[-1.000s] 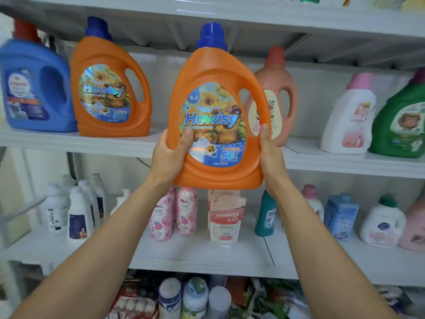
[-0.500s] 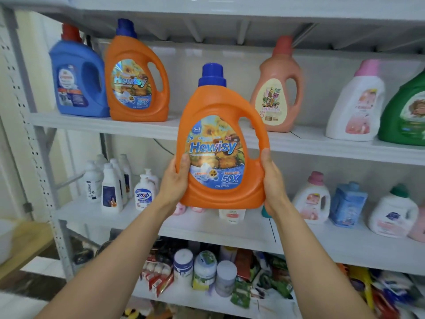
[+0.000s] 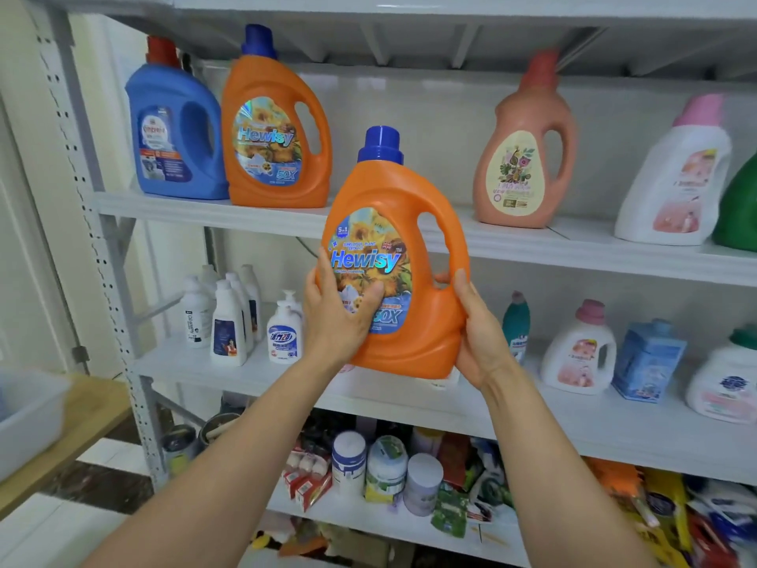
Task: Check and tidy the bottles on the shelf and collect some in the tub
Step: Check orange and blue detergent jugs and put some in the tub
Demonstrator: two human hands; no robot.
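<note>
I hold an orange Hewisy detergent bottle (image 3: pixel 403 256) with a blue cap upright in front of the shelves. My left hand (image 3: pixel 338 317) grips its lower left side, thumb across the label. My right hand (image 3: pixel 477 330) grips its lower right side below the handle. On the upper shelf (image 3: pixel 286 219) stand a blue bottle (image 3: pixel 174 129), a second orange Hewisy bottle (image 3: pixel 278 129), a peach bottle (image 3: pixel 526 149) and a white bottle with a pink cap (image 3: pixel 676 174). A grey tub (image 3: pixel 28 416) shows at the left edge on a wooden table (image 3: pixel 78 440).
The middle shelf (image 3: pixel 409 399) carries small white bottles (image 3: pixel 227 321), a pump bottle (image 3: pixel 285 334), a teal bottle (image 3: pixel 516 321), a blue box-shaped bottle (image 3: pixel 649 358) and other white bottles. Jars and packets crowd the lower shelf. A green bottle (image 3: pixel 739 207) stands at the far right.
The orange bottle has come down and away from the upper shelf, now level with the middle shelf. My view has pulled back and swung left, bringing the tub into view.
</note>
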